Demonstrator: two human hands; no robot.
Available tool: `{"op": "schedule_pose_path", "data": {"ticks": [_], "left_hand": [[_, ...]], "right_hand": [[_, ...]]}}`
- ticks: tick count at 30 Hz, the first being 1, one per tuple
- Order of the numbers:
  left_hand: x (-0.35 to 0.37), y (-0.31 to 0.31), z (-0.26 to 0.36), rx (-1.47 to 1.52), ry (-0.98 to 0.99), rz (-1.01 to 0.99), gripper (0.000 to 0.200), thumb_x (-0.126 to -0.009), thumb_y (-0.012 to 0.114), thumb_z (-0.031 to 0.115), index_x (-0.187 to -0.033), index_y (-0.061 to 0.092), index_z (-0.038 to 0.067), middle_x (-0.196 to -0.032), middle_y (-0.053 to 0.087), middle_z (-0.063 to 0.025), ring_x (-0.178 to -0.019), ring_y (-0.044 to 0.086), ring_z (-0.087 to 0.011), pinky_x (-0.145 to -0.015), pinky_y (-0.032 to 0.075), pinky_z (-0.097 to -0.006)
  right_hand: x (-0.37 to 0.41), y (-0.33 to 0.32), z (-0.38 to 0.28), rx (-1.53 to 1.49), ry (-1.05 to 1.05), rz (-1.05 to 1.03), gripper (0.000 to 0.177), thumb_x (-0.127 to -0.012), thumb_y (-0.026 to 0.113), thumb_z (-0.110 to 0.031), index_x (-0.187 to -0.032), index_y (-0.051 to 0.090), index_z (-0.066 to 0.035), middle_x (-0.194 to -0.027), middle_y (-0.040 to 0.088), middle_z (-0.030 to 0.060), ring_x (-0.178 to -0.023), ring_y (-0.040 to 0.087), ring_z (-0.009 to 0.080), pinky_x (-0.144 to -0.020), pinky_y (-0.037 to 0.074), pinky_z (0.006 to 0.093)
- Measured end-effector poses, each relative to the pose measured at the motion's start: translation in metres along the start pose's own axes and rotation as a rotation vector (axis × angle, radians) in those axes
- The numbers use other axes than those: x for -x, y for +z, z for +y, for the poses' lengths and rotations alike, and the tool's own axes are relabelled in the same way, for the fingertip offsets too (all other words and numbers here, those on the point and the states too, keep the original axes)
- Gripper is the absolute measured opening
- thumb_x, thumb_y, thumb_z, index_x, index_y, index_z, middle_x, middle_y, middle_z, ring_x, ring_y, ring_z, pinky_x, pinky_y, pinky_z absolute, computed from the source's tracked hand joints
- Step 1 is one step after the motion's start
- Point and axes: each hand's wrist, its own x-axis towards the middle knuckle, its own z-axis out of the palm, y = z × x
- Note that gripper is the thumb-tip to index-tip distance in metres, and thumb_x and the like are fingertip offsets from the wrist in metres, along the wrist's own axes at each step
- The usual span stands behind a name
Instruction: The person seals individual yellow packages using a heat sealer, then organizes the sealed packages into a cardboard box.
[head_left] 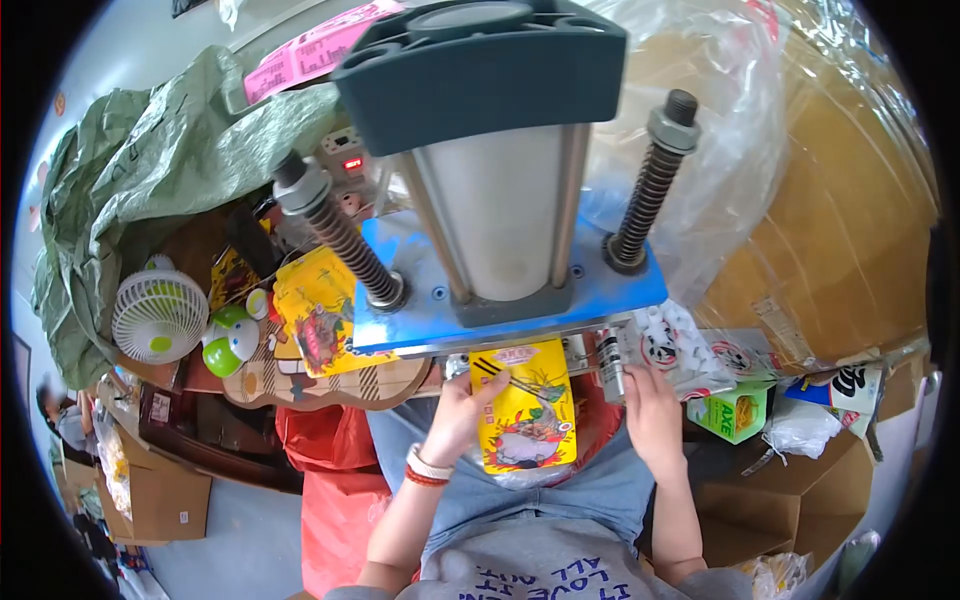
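A yellow printed packet (530, 420) with colourful food pictures lies over my lap, its top end at the front edge of the press. My left hand (462, 415) pinches its upper left side between thumb and fingers. My right hand (652, 410) is beside the lower end of a silver cylinder (611, 362), fingers loosely bent; whether the fingertips touch it is hard to see. Over both hands stands the press (500, 210), with a blue plate (440, 300) and two spring-wrapped bolts.
More yellow packets (320, 310) lie left of the press on a brown patterned board (390, 390). A white fan (160, 315) and a green-and-white toy-like object (230, 340) stand further left. At right are panda-printed bags (670, 350), a green box (735, 412) and a cardboard box (770, 510).
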Motion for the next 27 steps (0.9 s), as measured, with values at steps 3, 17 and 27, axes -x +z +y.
{"op": "schedule_pose_path", "data": {"ticks": [3,17,27], "left_hand": [[-0.005,-0.066,0.027,-0.467,0.249,0.274,0.031,-0.091,0.069,0.016,-0.116,0.064,-0.002,-0.108,0.069,-0.0097,-0.094,0.064,-0.0173,-0.084,0.049,-0.0283],[0.094,-0.076,0.022,-0.95,0.755,0.388,0.029,-0.068,0.064,-0.016,-0.091,0.073,-0.002,-0.097,0.075,-0.0115,-0.103,0.07,-0.0238,-0.088,0.053,-0.0303],[0.134,0.001,0.063,-0.974,0.862,-0.206,0.021,-0.079,0.076,0.012,-0.099,0.075,0.006,-0.095,0.075,-0.0098,-0.084,0.074,-0.0215,-0.066,0.059,-0.0299]], "right_hand": [[-0.001,-0.015,0.011,-0.24,0.009,-0.023,0.017,-0.092,0.065,-0.009,-0.105,0.057,-0.002,-0.092,0.066,0.017,-0.08,0.067,0.0291,-0.072,0.052,0.037],[0.021,-0.062,-0.096,-0.582,-0.457,0.148,0.031,-0.071,0.084,-0.008,-0.097,0.068,-0.002,-0.099,0.07,0.0138,-0.09,0.066,0.0245,-0.078,0.055,0.0353],[0.018,-0.074,-0.116,-0.584,-0.801,-0.09,0.038,-0.066,0.088,-0.019,-0.1,0.075,-0.008,-0.1,0.07,0.0028,-0.09,0.065,0.0197,-0.084,0.052,0.0358]]}}
